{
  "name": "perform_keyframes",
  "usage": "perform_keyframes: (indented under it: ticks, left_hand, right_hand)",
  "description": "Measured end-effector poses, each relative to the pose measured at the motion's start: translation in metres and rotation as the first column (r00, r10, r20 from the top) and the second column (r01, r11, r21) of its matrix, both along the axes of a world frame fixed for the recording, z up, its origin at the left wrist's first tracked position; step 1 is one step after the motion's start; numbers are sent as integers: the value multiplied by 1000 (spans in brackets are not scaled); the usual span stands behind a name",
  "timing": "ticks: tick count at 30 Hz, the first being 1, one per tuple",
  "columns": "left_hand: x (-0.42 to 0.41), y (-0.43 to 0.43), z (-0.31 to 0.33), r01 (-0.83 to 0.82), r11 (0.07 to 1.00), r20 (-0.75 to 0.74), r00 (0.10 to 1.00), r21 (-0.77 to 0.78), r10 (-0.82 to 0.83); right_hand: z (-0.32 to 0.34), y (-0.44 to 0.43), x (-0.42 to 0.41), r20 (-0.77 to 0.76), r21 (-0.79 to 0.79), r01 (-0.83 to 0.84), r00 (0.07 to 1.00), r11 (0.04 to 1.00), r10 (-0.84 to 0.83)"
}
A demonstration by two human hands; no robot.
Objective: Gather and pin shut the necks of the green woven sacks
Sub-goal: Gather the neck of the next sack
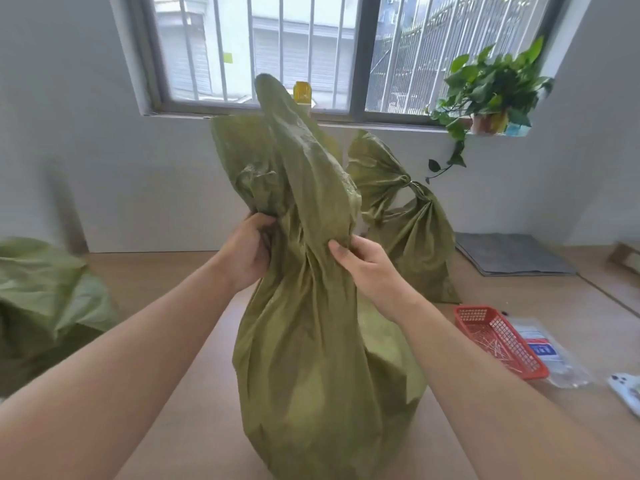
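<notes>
open sack, far left: another green woven sack [45, 292] slumped at the counter [194, 393] edge, mouth loose, blurred. We judge it not yet closed.
left hand: left hand [247, 252] clamps the neck from the left, fingers [263, 221] curled into the folds and pressed together on the fabric.
sack in hand: green woven sack [311, 358] stands upright mid-counter, straight ahead of us. Belly full and rounded, olive-green weave with a slight sheen, pleats running up into the neck [311, 244]. Loose top flares tall above the grip, creased, one flap folded over.
right hand: right hand [367, 271] on the right side of the neck, thumb and fingertips pinching a fold.
step: gathering, we judge. Neck is narrowed but not cinched; no pin in it that we can see.
how to do it well: we should feed the right-side slack toward the left hand, pleat by pleat, keep the grip low against the fill, then let the left hold the whole bundle so the right can go for a pin.
done sack: behind right, a sack [412, 230] leaning by the wall, neck already cinched.
pins: red basket [498, 341] on the counter, right of the sack, thin metal pins inside, within right-hand reach. Clear packet [543, 351] just beside it.
risk: letting go of one side early lets the pleats spring open.
</notes>
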State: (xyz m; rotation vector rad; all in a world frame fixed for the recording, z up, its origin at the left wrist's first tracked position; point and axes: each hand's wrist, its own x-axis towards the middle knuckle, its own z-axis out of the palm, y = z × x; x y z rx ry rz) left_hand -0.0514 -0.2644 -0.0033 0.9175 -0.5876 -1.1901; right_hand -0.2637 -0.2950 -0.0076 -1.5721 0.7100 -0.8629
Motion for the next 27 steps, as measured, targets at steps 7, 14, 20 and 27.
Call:
perform_keyframes:
  ticks: [7,14,20,27]
  left_hand:
    - [8,8,-18,-195,972,224,961,131,163]
    - [-13,35,-66,-285,904,689,724,320,-16]
    - [-22,32,-73,-585,795,868,467,162,167]
    - [-30,19,5,-529,849,383,788,21,482]
  right_hand:
    - [9,-18,1,146,-60,346,931,936,-335]
    - [15,-20,-20,153,-227,339,938,913,-310]
    - [36,-29,-60,-41,-116,194,979,974,-199]
    - [57,-35,-86,15,-325,322,942,889,-336]
